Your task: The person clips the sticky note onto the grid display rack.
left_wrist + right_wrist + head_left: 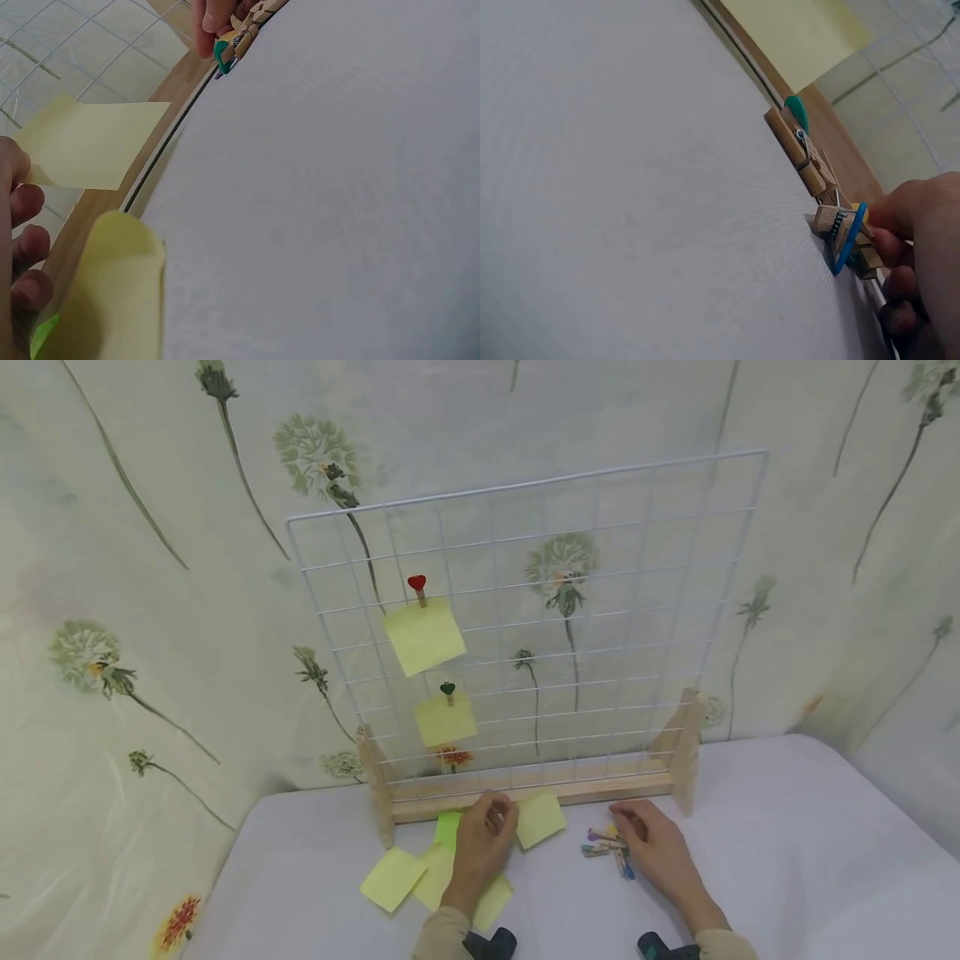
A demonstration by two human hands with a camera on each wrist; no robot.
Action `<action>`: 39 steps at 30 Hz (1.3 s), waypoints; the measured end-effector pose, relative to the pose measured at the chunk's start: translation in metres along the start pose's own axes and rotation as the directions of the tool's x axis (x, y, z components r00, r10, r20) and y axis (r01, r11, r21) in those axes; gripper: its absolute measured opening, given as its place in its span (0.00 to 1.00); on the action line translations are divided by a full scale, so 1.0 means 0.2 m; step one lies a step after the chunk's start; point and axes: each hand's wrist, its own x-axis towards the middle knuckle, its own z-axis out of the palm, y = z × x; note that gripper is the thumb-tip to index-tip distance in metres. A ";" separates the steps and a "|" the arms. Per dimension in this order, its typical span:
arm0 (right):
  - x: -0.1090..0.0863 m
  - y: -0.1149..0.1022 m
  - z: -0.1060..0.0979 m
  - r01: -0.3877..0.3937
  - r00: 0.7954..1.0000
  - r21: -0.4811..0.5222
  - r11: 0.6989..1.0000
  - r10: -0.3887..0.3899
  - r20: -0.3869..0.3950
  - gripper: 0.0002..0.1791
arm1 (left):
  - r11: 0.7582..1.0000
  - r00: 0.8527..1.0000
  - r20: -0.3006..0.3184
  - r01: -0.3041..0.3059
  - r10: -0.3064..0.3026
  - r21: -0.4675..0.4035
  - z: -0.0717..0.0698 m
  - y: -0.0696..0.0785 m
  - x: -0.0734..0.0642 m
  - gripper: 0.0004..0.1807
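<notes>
Between thumb and fingers, my left hand [483, 839] pinches a yellow sticky note [94, 142] by its edge, held up before the rack's wooden base. Loose sticky notes [393, 880] lie beneath and beside that hand, a green one [448, 829] among them. My right hand [660, 847] is at a small pile of wooden clothespins [618, 852] with coloured tops. Its fingertips meet a yellow-topped clothespin [860, 211]; whether they pinch it is hidden. A blue-topped clothespin [849, 238] and a green-topped one [796, 112] lie near these fingers.
A white wire grid [525, 643] stands in a wooden base [600, 792] at the table's back. Red-heart [417, 582] and green-heart [447, 688] clothespins hold two yellow notes on it. White cloth covers the table [787, 843]; a flowered sheet [187, 652] hangs behind.
</notes>
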 end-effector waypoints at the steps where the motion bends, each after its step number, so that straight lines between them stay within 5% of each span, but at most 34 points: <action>1: 0.00 0.00 0.00 0.008 1.000 -0.014 1.000 -0.008 -0.001 0.11 | 1.000 1.000 -0.013 -0.012 0.012 -0.003 0.00 0.00 0.00 0.02; 14: 0.00 -0.04 -0.01 0.047 0.994 -0.044 0.998 -0.043 0.096 0.09 | 0.994 0.991 -0.098 -0.098 0.093 -0.047 -0.01 0.01 0.02 0.03; 23: -0.01 0.02 0.01 0.061 0.998 0.052 0.997 -0.061 0.006 0.08 | 0.992 0.991 -0.106 -0.094 0.084 -0.088 0.00 0.00 0.01 0.03; 31: -0.01 0.06 -0.02 0.059 0.994 0.245 0.968 -0.033 -0.107 0.10 | 0.986 0.997 -0.081 -0.010 -0.004 -0.169 -0.01 0.05 0.04 0.02; 39: -0.03 0.05 -0.02 0.021 0.996 0.329 0.944 0.010 -0.091 0.14 | 0.980 0.988 -0.048 0.140 -0.148 -0.145 -0.03 0.12 0.02 0.02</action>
